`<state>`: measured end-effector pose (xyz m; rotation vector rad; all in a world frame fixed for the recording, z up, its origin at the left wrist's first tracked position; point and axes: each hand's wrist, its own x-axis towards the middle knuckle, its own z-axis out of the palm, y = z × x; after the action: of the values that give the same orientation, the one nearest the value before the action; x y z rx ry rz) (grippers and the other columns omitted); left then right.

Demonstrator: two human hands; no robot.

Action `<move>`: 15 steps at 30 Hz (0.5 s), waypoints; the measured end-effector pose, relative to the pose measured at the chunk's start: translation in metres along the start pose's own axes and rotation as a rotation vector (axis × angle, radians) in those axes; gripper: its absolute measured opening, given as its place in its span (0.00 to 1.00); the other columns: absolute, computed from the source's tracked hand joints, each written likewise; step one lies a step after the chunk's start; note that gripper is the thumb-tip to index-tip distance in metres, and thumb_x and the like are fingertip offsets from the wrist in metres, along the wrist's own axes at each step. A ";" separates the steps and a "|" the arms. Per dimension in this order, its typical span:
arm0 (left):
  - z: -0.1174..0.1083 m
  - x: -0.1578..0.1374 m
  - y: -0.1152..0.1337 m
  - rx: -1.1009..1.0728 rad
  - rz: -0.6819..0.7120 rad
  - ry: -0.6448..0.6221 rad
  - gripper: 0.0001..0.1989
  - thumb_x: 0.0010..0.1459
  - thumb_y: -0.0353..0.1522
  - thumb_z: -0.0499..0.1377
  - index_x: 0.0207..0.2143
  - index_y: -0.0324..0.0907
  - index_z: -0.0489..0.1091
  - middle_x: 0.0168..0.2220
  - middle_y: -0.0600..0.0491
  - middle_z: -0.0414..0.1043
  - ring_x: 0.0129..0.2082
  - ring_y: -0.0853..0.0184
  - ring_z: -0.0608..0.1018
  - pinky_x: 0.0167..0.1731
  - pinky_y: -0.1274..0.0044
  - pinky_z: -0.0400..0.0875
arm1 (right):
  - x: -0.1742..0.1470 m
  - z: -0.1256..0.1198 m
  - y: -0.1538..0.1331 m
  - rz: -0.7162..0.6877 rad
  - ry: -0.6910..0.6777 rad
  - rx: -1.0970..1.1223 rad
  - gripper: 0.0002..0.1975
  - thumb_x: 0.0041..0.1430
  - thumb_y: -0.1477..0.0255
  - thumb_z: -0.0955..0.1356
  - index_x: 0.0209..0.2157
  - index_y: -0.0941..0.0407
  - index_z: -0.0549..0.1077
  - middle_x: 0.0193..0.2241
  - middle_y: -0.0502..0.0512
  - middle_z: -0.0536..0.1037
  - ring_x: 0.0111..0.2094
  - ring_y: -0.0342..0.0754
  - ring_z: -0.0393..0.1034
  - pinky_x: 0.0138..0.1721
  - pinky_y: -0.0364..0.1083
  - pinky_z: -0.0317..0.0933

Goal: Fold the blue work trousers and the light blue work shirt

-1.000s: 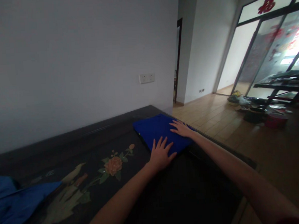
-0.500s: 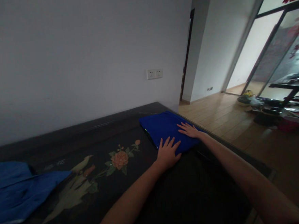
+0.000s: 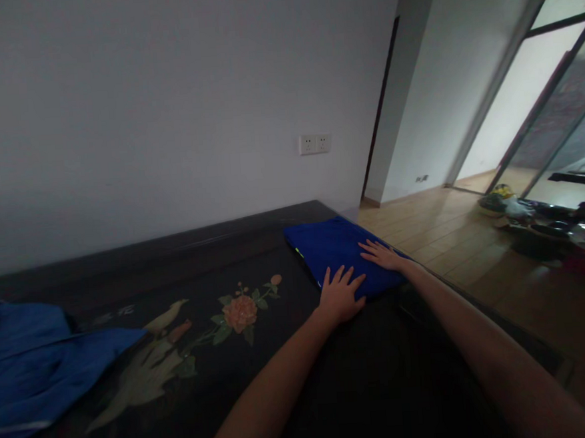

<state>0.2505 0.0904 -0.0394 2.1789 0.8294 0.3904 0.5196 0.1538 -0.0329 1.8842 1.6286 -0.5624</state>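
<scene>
A bright blue folded cloth, perhaps a garment point(image 3: 331, 243), lies flat near the far right corner of the dark table point(image 3: 214, 244). My left hand point(image 3: 339, 297) rests on its near left part, palm down with fingers spread. Farther right, my right hand point(image 3: 381, 255) lies flat on the same cloth close to the table's right edge, its fingers stretched out. Neither hand grips the fabric. A small yellow-green detail shows along the cloth's left side. What lies under the folds is hidden.
A second blue garment point(image 3: 37, 370) with pale trim lies loosely at the table's left. The tabletop bears a flower and bird picture point(image 3: 240, 314). Behind stands a white wall with power sockets point(image 3: 314, 144). Bags and basins point(image 3: 539, 235) sit on the floor at right.
The view has turned slightly left, so everything sits a little farther right. Both hands stay flat on the blue cloth, which looks unchanged.
</scene>
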 end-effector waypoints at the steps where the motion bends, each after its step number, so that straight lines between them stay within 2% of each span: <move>1: 0.001 0.002 -0.001 -0.004 -0.001 0.007 0.28 0.61 0.45 0.48 0.62 0.52 0.53 0.64 0.51 0.52 0.64 0.56 0.52 0.61 0.54 0.41 | 0.002 0.000 0.001 0.000 -0.002 -0.009 0.32 0.61 0.49 0.51 0.65 0.43 0.45 0.66 0.51 0.42 0.65 0.61 0.39 0.60 0.67 0.40; 10: 0.010 0.014 -0.005 -0.055 -0.026 0.059 0.28 0.59 0.46 0.49 0.61 0.52 0.55 0.64 0.51 0.54 0.64 0.56 0.53 0.61 0.53 0.39 | 0.019 0.000 0.011 -0.013 0.000 0.001 0.32 0.61 0.51 0.53 0.65 0.44 0.46 0.66 0.53 0.42 0.65 0.60 0.39 0.60 0.66 0.38; 13: 0.009 0.012 -0.003 -0.050 -0.021 0.066 0.29 0.59 0.46 0.49 0.61 0.51 0.55 0.64 0.50 0.53 0.64 0.55 0.53 0.61 0.53 0.39 | 0.019 0.001 0.010 -0.023 0.041 0.005 0.32 0.61 0.51 0.54 0.64 0.45 0.49 0.66 0.54 0.46 0.65 0.59 0.42 0.60 0.64 0.40; 15: 0.009 0.007 0.000 -0.035 0.000 0.065 0.29 0.60 0.46 0.48 0.62 0.49 0.53 0.64 0.49 0.52 0.65 0.55 0.51 0.61 0.52 0.39 | 0.017 0.002 0.007 -0.024 0.120 -0.007 0.30 0.60 0.51 0.55 0.63 0.44 0.53 0.65 0.53 0.51 0.64 0.58 0.47 0.60 0.61 0.43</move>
<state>0.2605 0.0906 -0.0453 2.1441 0.8516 0.4746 0.5296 0.1639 -0.0445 1.9287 1.7289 -0.4607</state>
